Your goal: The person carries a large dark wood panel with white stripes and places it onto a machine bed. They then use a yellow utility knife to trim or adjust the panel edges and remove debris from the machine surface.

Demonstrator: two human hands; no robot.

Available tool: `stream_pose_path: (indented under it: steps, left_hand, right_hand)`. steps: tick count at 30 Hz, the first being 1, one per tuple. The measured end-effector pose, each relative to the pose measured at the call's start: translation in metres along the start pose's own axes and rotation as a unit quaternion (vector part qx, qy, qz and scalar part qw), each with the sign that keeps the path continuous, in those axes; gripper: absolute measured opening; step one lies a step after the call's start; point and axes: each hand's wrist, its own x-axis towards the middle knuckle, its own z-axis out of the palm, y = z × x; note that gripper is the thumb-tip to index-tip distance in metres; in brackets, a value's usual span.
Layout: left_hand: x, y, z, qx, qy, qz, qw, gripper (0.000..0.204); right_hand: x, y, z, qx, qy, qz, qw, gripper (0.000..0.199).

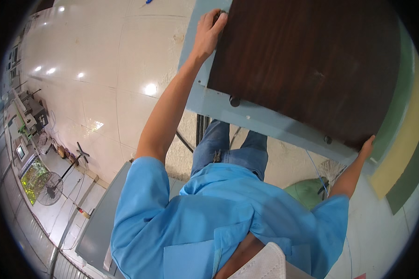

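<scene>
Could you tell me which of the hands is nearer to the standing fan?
Left. The left hand grips the dark board's far corner; the right hand holds its opposite corner, farther from the fan.

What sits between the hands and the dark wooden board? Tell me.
Nothing visible. The left hand grips the dark wooden board at its far left edge, and the right hand holds its near right corner, directly touching.

Glossy cream tiled floor (pixel 102 69) reflecting lights; standing fan (pixel 49 188) lower left.
</scene>
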Motion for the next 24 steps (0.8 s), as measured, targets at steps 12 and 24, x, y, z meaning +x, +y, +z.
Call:
stream_pose_path:
  steps: [12, 24]
  left_hand:
    - [-0.042, 0.023, 0.010, -0.212, -0.064, 0.059, 0.973, 0.049]
    - [-0.063, 0.010, 0.011, -0.287, -0.108, 0.036, 0.951, 0.057]
  right_hand:
    - [0.013, 0.016, -0.001, -0.014, 0.041, -0.093, 0.995, 0.089]
    - [0.008, 0.032, -0.007, -0.022, 0.031, -0.094, 0.995, 0.091]
